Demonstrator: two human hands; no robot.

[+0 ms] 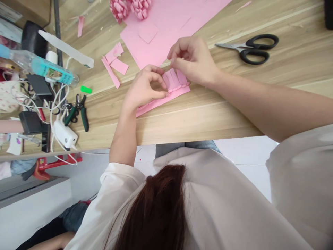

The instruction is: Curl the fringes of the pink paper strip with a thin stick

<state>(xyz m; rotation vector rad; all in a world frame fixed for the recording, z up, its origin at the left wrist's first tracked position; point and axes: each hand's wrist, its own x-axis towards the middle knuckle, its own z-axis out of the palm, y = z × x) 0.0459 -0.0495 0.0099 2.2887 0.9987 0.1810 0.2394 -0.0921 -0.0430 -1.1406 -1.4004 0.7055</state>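
Observation:
A pink paper strip (169, 95) cut into a fringe lies near the front edge of the wooden table (208, 114). My left hand (144, 88) pinches the strip's fringed part with thumb and fingers closed. My right hand (194, 60) pinches the top of one of the fringe tabs, fingers pressed together. Both hands sit side by side over the strip. A large pink sheet (166, 31) lies just beyond them.
Black scissors (249, 48) lie to the right. Pink offcuts (116, 62) and two pink paper flowers (130, 8) lie at the back. At the left are green pliers (80, 111), a glue bottle (39, 66), a white charger (65, 137) and tangled cables.

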